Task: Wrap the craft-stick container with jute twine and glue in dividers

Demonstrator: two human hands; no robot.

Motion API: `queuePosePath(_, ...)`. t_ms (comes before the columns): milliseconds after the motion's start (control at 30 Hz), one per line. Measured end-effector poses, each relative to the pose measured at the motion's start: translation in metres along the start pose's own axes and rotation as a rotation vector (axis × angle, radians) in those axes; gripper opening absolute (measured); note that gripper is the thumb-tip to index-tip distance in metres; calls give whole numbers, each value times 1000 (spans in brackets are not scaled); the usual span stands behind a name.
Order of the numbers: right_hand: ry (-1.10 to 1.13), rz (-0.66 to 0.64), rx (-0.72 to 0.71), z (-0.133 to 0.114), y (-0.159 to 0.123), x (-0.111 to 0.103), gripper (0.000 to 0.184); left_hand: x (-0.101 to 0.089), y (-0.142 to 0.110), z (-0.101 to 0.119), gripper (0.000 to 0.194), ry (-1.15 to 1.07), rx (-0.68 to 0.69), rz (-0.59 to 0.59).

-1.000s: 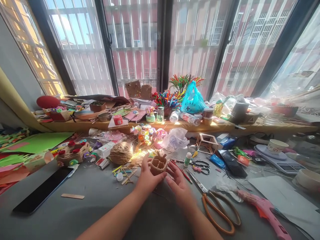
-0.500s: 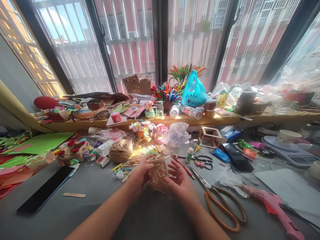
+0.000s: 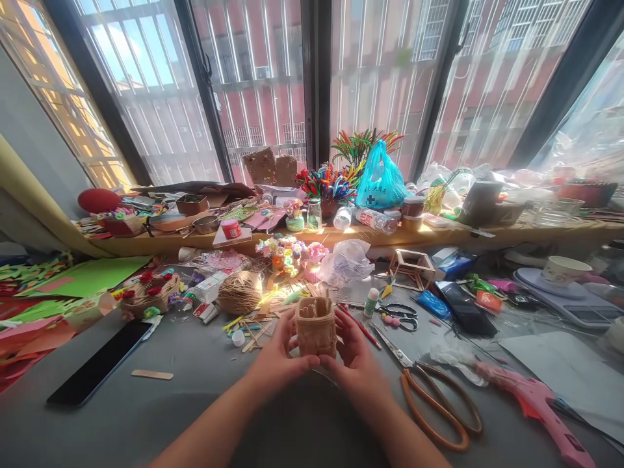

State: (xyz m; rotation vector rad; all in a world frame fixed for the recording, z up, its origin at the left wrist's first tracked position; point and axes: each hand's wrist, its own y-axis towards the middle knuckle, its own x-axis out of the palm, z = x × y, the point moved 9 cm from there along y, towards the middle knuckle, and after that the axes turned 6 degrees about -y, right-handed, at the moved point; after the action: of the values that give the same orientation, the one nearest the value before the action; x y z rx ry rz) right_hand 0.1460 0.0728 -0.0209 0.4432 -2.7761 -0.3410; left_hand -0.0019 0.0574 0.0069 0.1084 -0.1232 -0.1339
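Observation:
A small tan box-shaped holder (image 3: pixel 316 328), wrapped in twine, stands upright between my two hands, its open top tilted toward me. Thin sticks or strips show inside it. My left hand (image 3: pixel 283 351) closes round its left side, and my right hand (image 3: pixel 351 348) wraps the right side, with the thumbs nearly meeting low on the front. The fingertips behind the holder are partly hidden. Beyond it lie loose wooden sticks (image 3: pixel 258 328) and a ball of twine (image 3: pixel 240 291). A red pencil-like stick (image 3: pixel 359 327) lies just past my right hand.
Large brown-handled scissors (image 3: pixel 436 403) and a pink glue gun (image 3: pixel 531 396) lie to the right, with small black scissors (image 3: pixel 402 311) farther back. At left are a phone (image 3: pixel 100 364) and a single craft stick (image 3: pixel 152 374). A crowded windowsill (image 3: pixel 273 246) runs behind.
The holder has turned so its open top now faces me and its front is plainer. My right hand has closed in from loosely spread fingers, and both thumbs have come together in front.

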Motion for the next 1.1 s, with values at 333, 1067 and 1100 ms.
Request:
queuePosePath(333,-544,39,-161,-8,-9,-1,81,-20,-11,-3,81,180,-53,147)
queuePosePath(1067,-327,318,72,4,-5,-34,49,-39,13,-10,103,463,-18,320)
queuePosePath(1100,-321,310,81,5,-5,-34,49,-38,14,-6,99,460,-12,307)
